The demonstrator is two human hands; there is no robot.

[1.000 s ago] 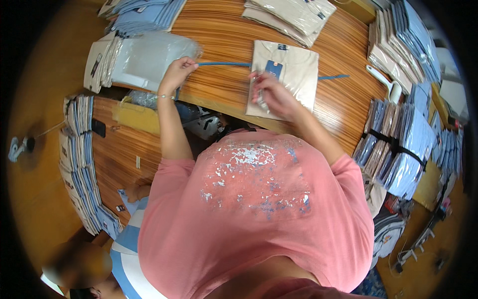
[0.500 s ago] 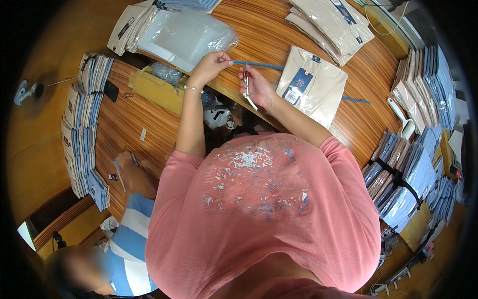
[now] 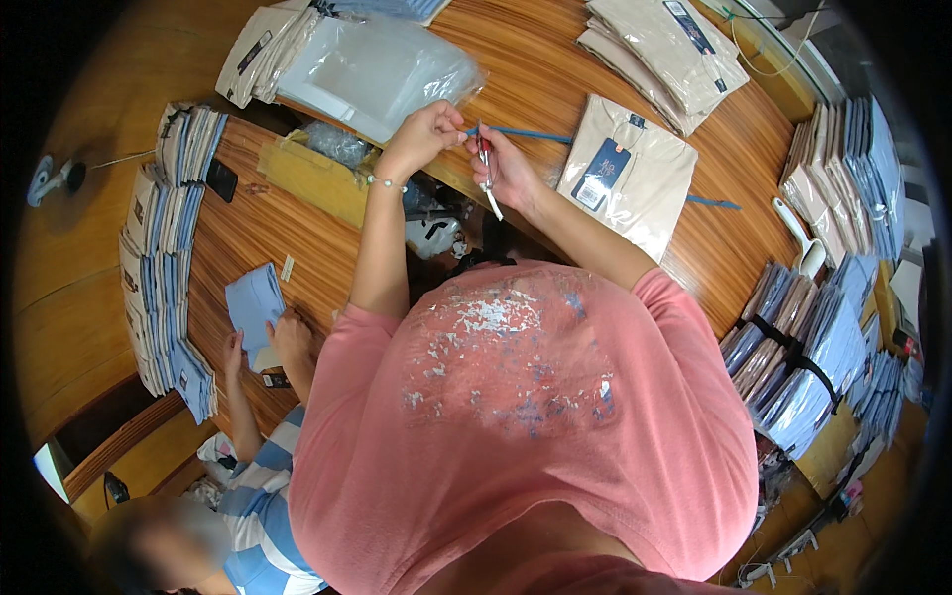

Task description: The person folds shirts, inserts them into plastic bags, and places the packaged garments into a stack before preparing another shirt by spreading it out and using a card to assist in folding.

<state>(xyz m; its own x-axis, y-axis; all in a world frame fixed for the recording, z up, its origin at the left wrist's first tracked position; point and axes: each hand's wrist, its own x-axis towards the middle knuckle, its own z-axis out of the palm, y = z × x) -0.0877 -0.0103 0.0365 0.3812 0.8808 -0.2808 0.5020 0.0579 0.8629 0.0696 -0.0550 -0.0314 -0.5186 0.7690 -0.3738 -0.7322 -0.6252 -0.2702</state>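
Note:
A long blue strip runs under a folded beige shirt in clear plastic, and its other end shows to the right. My left hand pinches the near end of this strip, fingers closed. In my right hand is a small pointed tool, red, white and metal, resembling scissors. Its tip is up against the strip, close to my left fingertips. Whether its blades are parted cannot be made out. On the shirt lies a dark blue hang tag with a white label.
Clear plastic bags lie left of my hands. More beige shirts are stacked at the far right. A white-handled brush and a strapped shirt bundle sit rightward. At left, a co-worker's hands handle blue cloth.
My right hand has shifted slightly left and up, bringing the tool's tip close to my left fingers. At left, the co-worker now has a folded blue cloth between both hands.

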